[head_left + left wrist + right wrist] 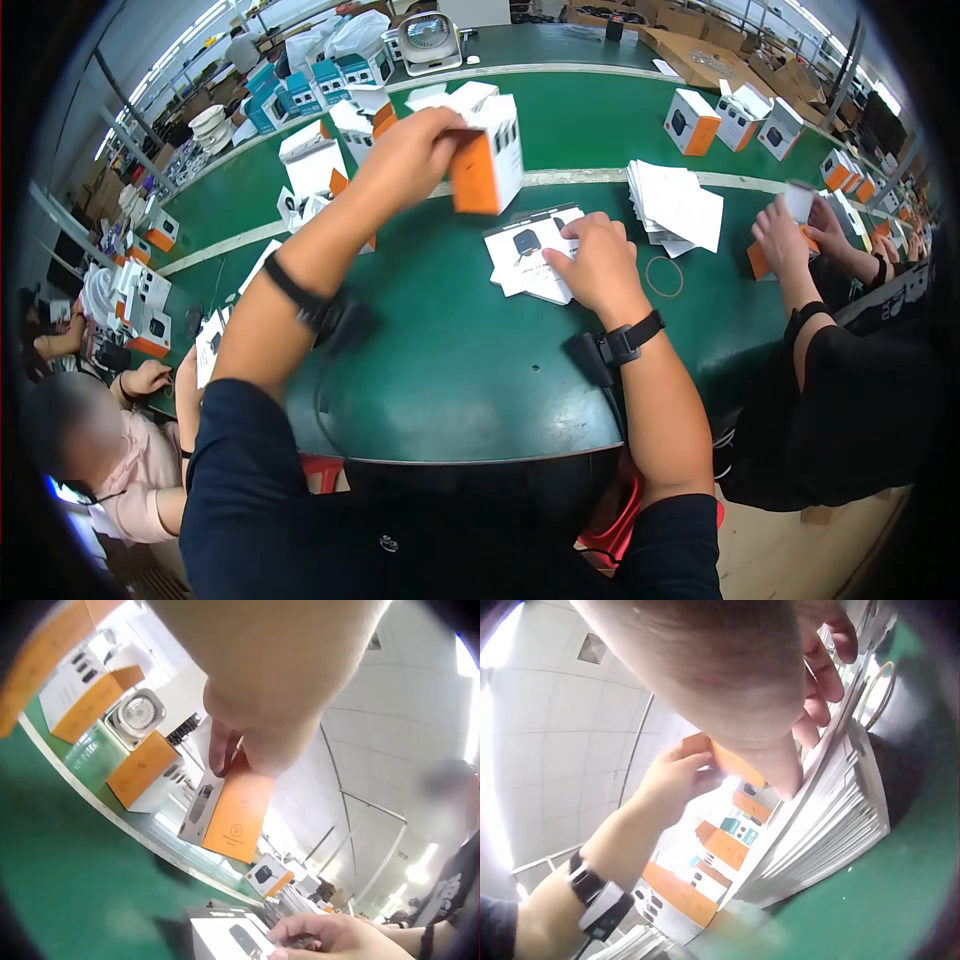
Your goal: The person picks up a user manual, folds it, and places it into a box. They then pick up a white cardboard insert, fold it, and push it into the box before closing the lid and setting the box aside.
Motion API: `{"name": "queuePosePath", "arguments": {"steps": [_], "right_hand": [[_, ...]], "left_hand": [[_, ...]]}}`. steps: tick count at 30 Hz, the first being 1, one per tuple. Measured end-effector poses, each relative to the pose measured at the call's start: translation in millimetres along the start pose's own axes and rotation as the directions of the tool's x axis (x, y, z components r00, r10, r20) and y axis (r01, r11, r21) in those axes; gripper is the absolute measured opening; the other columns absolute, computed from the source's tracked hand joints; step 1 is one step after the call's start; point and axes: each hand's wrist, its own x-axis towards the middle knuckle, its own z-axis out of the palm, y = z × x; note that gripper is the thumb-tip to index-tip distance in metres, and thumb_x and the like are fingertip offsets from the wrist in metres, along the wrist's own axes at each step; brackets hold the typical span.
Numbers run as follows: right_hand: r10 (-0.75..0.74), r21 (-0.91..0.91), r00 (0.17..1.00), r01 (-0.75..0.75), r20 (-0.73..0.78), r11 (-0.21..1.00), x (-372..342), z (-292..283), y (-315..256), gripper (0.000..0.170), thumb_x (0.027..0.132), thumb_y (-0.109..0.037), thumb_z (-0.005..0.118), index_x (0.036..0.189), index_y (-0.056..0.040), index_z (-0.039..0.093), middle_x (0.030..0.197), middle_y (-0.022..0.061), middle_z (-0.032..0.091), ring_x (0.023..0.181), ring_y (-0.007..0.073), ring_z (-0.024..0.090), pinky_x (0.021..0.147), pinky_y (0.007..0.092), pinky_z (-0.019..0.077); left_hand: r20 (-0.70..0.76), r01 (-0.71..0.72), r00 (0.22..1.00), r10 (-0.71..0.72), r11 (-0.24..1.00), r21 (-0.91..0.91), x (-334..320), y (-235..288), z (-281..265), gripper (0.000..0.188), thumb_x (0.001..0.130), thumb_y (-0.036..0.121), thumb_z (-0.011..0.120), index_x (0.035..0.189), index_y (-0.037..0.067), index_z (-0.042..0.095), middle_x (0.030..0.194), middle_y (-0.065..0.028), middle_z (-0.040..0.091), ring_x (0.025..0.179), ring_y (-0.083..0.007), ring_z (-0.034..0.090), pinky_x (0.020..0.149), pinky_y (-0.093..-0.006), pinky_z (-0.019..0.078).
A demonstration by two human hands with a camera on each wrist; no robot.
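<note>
My left hand (pixel 425 140) grips a white and orange box (pixel 490 165) near its top and holds it up over the green table. In the left wrist view that box (pixel 238 814) shows its orange side, with the hand covering its upper end. To its right, my right hand (pixel 603 265) rests on a stack of white printed leaflets (pixel 525 250), thumb and fingertips on the top one, which bears a picture of a black device. From the right wrist, the many layered edges of the stack (pixel 825 832) show under the thumb.
A pile of white papers (pixel 680 205) and a rubber band (pixel 664 277) lie right of the stack. Several white and orange boxes (pixel 692 122) stand at the back and left. Other people work at both sides; hands (pixel 785 235) at right handle a box.
</note>
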Motion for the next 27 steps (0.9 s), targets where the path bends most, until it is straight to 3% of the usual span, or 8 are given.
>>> {"name": "queuePosePath", "arguments": {"steps": [4,10,13,16,19,22,25,27], "right_hand": [[0.05,0.035,0.999,-0.049,-0.004,0.998,4,6,1,0.029,0.085,-0.024,0.081,0.107,-0.007,0.072,0.123,0.0112,0.064,0.12,0.0342,0.056,0.096,0.0497,0.0444],[0.035,0.067,0.996,-0.029,-0.082,0.997,10,12,10,0.017,0.088,-0.02,0.073,0.1,-0.0092,0.075,0.117,0.012,0.068,0.116,0.0366,0.059,0.096,0.051,0.0468],[0.019,0.032,0.993,-0.015,-0.117,0.999,17,19,13,0.015,0.09,-0.018,0.068,0.099,-0.0079,0.075,0.114,0.0135,0.07,0.11,0.0384,0.062,0.095,0.0497,0.0499],[-0.013,-0.023,0.99,0.01,-0.141,1.0,15,20,7,0.015,0.093,-0.018,0.066,0.099,-0.0069,0.074,0.111,0.0141,0.07,0.109,0.0387,0.062,0.094,0.0497,0.0499],[-0.014,-0.032,0.988,0.01,-0.152,0.999,23,27,3,0.015,0.094,-0.017,0.064,0.1,-0.006,0.071,0.108,0.0152,0.07,0.108,0.0393,0.062,0.095,0.0507,0.0491],[0.015,0.257,0.973,0.045,-0.229,0.965,24,20,0,0.015,0.103,-0.016,0.057,0.112,-0.0046,0.06,0.105,0.0176,0.072,0.092,0.0438,0.067,0.083,0.0452,0.0533],[-0.023,0.417,0.956,0.15,-0.293,0.896,35,28,5,0.019,0.107,-0.017,0.055,0.118,-0.002,0.057,0.103,0.0159,0.073,0.088,0.0282,0.071,0.079,0.037,0.0541],[0.005,0.767,0.971,0.187,-0.241,0.614,33,21,-10,0.024,0.109,-0.015,0.053,0.126,0.0017,0.057,0.102,0.0033,0.068,0.092,0.0093,0.064,0.08,0.0249,0.0498]], "left_hand": [[0.073,0.055,0.996,-0.048,0.993,-0.108,-85,15,-56,0.022,0.092,-0.004,0.06,0.112,0.002,0.067,0.108,-0.0138,0.07,0.103,-0.0289,0.07,0.09,-0.0335,0.0539],[0.075,0.026,0.997,0.0,0.94,-0.342,-175,2,-89,0.032,0.081,-0.011,0.054,0.107,0.002,0.067,0.116,-0.0148,0.069,0.111,-0.0304,0.066,0.102,-0.0388,0.049],[0.213,0.111,0.976,-0.047,0.948,-0.299,-185,-7,-109,0.032,0.08,-0.005,0.059,0.109,0.003,0.068,0.12,-0.0147,0.068,0.115,-0.0337,0.064,0.104,-0.0429,0.0476],[0.24,-0.031,0.968,0.071,0.985,-0.168,-184,9,-128,0.035,0.078,0.005,0.066,0.113,0.004,0.068,0.124,-0.0144,0.067,0.118,-0.0364,0.062,0.106,-0.0477,0.0455],[-0.031,-0.083,0.995,0.092,0.971,0.224,-182,42,-128,0.04,0.077,0.013,0.073,0.115,0.005,0.068,0.124,-0.0152,0.066,0.116,-0.038,0.062,0.1,-0.0481,0.0466],[-0.115,-0.043,0.991,0.074,0.966,0.255,-179,63,-116,0.039,0.075,0.013,0.077,0.112,0.004,0.068,0.119,-0.0152,0.066,0.109,-0.0366,0.064,0.094,-0.046,0.0486],[-0.166,-0.161,0.973,0.158,0.987,-0.005,-178,79,-92,0.031,0.078,0.011,0.079,0.107,0.003,0.07,0.102,-0.0139,0.068,0.086,-0.0306,0.066,0.074,-0.0358,0.0531],[-0.184,-0.145,0.976,0.12,0.981,-0.132,-172,91,-74,0.029,0.082,0.013,0.079,0.107,0.002,0.069,0.1,-0.014,0.068,0.082,-0.0274,0.065,0.071,-0.0331,0.0529]]}}
